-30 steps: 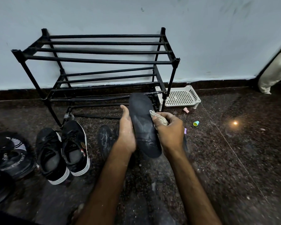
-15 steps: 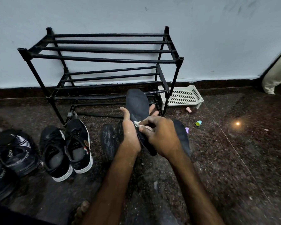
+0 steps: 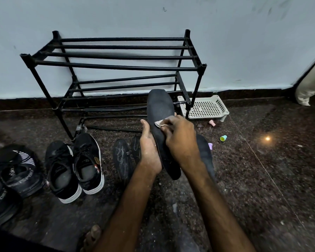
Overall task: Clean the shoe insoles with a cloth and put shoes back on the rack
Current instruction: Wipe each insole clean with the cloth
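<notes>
My left hand (image 3: 149, 148) grips a dark insole (image 3: 159, 108) by its left edge and holds it upright above the floor. My right hand (image 3: 180, 139) pinches a small pale cloth (image 3: 160, 123) against the insole's middle. More dark insoles lie on the floor: one (image 3: 122, 157) left of my hands and one (image 3: 205, 151) partly hidden behind my right wrist. A pair of black sneakers with white soles (image 3: 75, 166) stands to the left. The black metal shoe rack (image 3: 116, 70) stands against the wall with bare shelves.
Two black sport shoes (image 3: 13, 177) lie at the far left. A white perforated plastic tray (image 3: 206, 108) sits right of the rack. Small pink (image 3: 212, 122), green (image 3: 223, 137) and purple (image 3: 210, 146) bits lie on the dark stone floor. A pale cushion (image 3: 311, 84) leans at the right edge.
My right hand with the cloth has slid from the insole's right edge across to its middle, a little higher up. The insole stays in my left hand.
</notes>
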